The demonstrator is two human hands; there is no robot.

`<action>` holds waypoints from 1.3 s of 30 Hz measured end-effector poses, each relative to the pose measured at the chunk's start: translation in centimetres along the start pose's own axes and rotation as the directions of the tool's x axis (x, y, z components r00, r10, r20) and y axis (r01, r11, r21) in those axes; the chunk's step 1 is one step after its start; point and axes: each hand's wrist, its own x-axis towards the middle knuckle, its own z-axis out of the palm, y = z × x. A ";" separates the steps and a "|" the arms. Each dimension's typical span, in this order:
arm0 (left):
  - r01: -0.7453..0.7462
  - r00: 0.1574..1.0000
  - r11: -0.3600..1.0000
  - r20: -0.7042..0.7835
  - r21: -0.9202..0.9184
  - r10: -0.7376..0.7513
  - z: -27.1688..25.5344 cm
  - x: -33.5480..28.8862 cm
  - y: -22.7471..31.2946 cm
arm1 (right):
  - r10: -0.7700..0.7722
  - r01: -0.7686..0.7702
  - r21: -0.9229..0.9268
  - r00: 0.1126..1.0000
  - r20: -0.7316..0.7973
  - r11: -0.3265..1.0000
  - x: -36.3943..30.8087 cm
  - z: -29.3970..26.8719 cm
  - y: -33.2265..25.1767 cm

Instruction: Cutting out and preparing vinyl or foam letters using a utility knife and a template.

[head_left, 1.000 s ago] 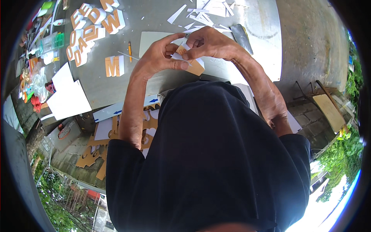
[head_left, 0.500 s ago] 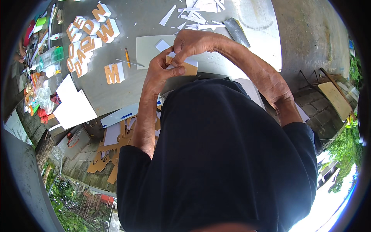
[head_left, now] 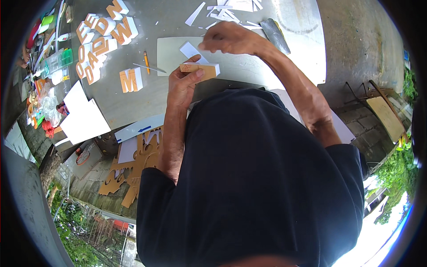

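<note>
My left hand grips a letter-shaped block with a brown face and white sides, thumb on the brown face and fingers behind. Above and to the right of it, my right hand hovers over the work area, apart from the block. Its fingers look curled but are smeared by motion, so whether they hold anything is unclear. A white strip lies just beyond the held block, on a pale cutting board. Left of this board are an orange pencil and a thin metal rod.
Several brown-and-white letter blocks stand at the far left, one letter block apart from them. White offcuts and a dark flat block lie at the back. White sheets overhang the table's left edge; cut brown cardboard lies below.
My right hand has come away from the block, moving up and slightly right. My left hand has shifted the block a little left, and more of its brown face shows.
</note>
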 end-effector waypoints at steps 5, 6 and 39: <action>-0.087 0.995 0.994 -0.061 -0.071 0.082 -1.1 -0.4 0.6 | 0.196 -0.114 0.352 0.959 -0.206 0.929 -4.5 1.2 0.9; -0.115 0.992 0.993 -0.051 -0.033 0.113 -1.5 -0.5 0.7 | 0.192 -0.112 0.353 0.961 -0.200 0.929 -4.9 2.1 0.9; -0.482 0.875 0.796 0.151 0.367 0.460 3.3 -3.7 5.8 | 0.013 0.164 0.380 0.906 -0.423 0.910 -7.2 4.7 -3.4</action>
